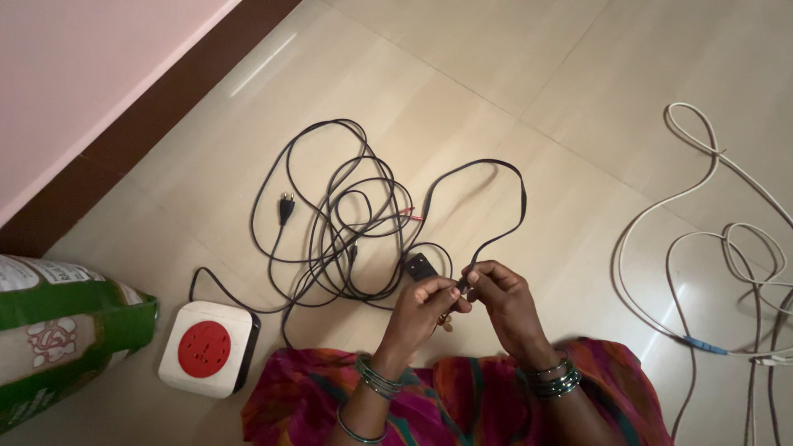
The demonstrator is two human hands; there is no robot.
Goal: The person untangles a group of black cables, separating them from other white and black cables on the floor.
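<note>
My left hand (423, 307) and my right hand (505, 301) meet over the floor, both pinching the same black cable (496, 239) near its end, just in front of my knees. The cable loops away from my fingers across the tiles to a tangled heap of black cord (347, 223). A small black adapter block (420, 266) lies right beside my left fingers. A two-pin black plug (286, 206) rests at the left side of the tangle. Bangles circle both wrists.
A white square extension socket box with a red round face (206, 348) sits at lower left. A green and white sack (58, 330) lies at the far left. Loose white cables (727, 248) sprawl on the right. A pink wall with dark skirting (149, 116) runs top left.
</note>
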